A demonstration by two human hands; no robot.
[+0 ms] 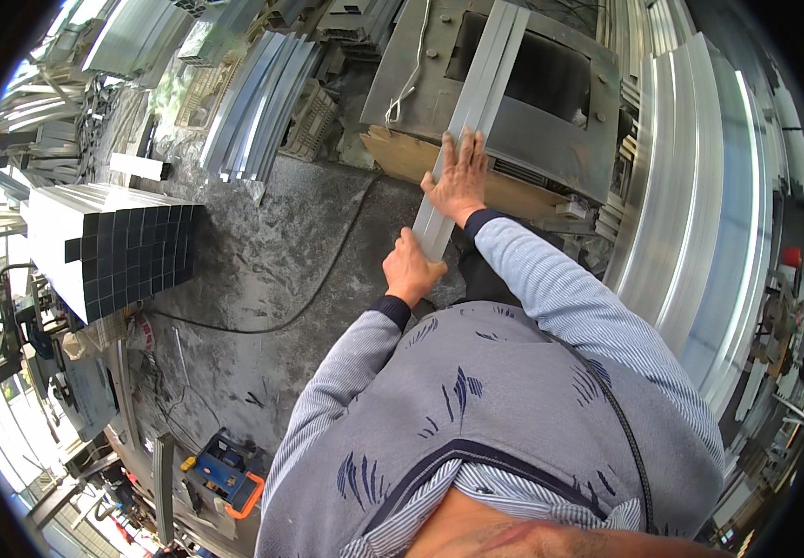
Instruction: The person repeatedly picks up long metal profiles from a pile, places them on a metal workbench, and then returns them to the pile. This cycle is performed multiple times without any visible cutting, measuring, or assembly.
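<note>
A long grey aluminium profile (pixel 492 79) with lengthwise grooves reaches from in front of my body over a metal-topped machine (pixel 551 139). Its near end overhangs the machine's front edge. My left hand (pixel 409 270) is closed around that near end, thumb on the right side, other fingers at the left edge. Farther along, my right hand (pixel 460 181) lies on the profile's upper face, fingers stretched forward and apart, thumb out toward the left edge. The profile crosses a dark opening in the machine's top.
Long aluminium profiles (pixel 662 186) lie along the right side. At left are a stack of square tubes (pixel 137 256), a bundle of silver profiles (pixel 258 107) and a plastic crate (pixel 309 121). A black cable (pixel 332 265) crosses the floor; a blue and orange toolbox (pixel 225 474) sits lower left.
</note>
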